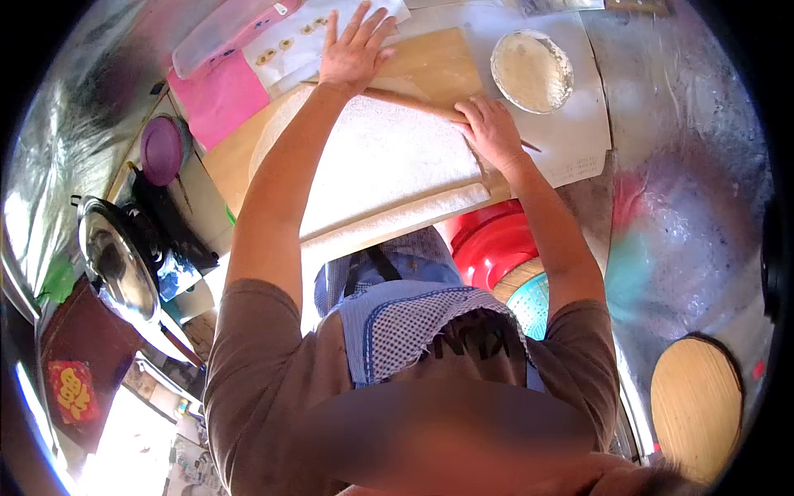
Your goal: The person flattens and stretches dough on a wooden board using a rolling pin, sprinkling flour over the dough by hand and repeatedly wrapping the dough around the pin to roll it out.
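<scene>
A large sheet of floured dough (389, 157) lies on a wooden board (447, 62), its near edge forming a thick roll or fold. Across the far edge of the sheet runs a thin wooden rolling pin (405, 101), slanting down to the right. My left hand (351, 58) is open, fingers spread and pointing away, with its heel beside the pin's left part. Near the pin's right end, my right hand (490, 131) has its fingers curled over the wood. The pin's tapered tip sticks out past that hand.
A bowl of flour (532, 71) stands at the back right. A pink sheet (217, 99) and a clear-lidded pink box (227, 33) are at the back left. Below the board's edge are red basins (494, 240); a metal pot lid (120, 260) is at left, a round wooden board (696, 409) at lower right.
</scene>
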`<state>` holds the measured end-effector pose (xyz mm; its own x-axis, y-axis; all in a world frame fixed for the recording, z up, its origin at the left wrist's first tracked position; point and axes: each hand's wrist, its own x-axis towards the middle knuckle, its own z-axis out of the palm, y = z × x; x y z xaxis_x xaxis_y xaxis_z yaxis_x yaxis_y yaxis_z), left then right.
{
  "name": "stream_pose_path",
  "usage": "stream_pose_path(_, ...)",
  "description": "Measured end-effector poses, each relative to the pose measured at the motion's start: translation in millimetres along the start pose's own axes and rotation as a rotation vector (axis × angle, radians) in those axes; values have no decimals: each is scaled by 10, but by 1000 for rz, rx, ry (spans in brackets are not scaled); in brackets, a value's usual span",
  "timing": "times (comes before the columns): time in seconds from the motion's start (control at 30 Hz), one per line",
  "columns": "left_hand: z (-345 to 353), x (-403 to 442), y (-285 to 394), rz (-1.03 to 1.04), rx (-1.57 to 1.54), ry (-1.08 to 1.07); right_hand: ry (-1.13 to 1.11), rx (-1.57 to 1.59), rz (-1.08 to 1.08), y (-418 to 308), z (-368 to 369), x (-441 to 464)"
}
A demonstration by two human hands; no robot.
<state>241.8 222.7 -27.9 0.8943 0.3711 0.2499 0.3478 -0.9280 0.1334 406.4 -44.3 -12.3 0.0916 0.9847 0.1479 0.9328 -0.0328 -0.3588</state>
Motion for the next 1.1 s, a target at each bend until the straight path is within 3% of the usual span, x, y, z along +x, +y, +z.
stream_pose_path(0.03, 1, 45, -4, 86, -24, 69, -10, -39, 33, 14, 12, 6)
stream_pose_path(0.1, -113, -214, 91, 3, 108, -46, 13, -26, 53, -111, 26, 10)
stream_pose_path(0.17, -527, -748, 138, -75, -22, -161, -18, 67, 118, -448, -25, 85)
stream_pose_path(0.23, -796, -1406, 142, -133, -93, -128, -59, 117, 123, -835, 64, 121)
stream_pose_path(0.3, -1020, -2000, 131, -224, -39, -279, -127, 97, 82, -1172, 234, 104)
stream_pose_path(0.37, -989, -2450, 121, -295, 67, -580, -94, 9, 26, -1345, 376, 108)
stream_pose_path(0.4, -930, -2575, 101, -329, 0, -591, -61, -85, -20, -1401, 427, 135)
stream_pose_path(0.43, -880, -2554, 33, -339, 1, -586, -62, -85, -31, -1383, 462, 225)
stream_pose_path(0.5, -642, -2425, -101, -304, 60, -205, -6, -67, -50, -1253, 545, 443)
stream_pose_path(0.67, -564, -1616, -595, -525, 25, -12, 77, -222, 91, -891, 598, 1367)
stream_pose_path(0.77, -510, -2049, -349, -494, -92, 28, 0, -175, 97, -996, 575, 1012)
stream_pose_path(0.9, -634, -2721, 111, -390, -101, -229, -132, -146, 3, -1223, 471, 256)
stream_pose_path(1.1, -460, -1512, -841, -485, 28, 58, 127, -287, 123, -684, 691, 1701)
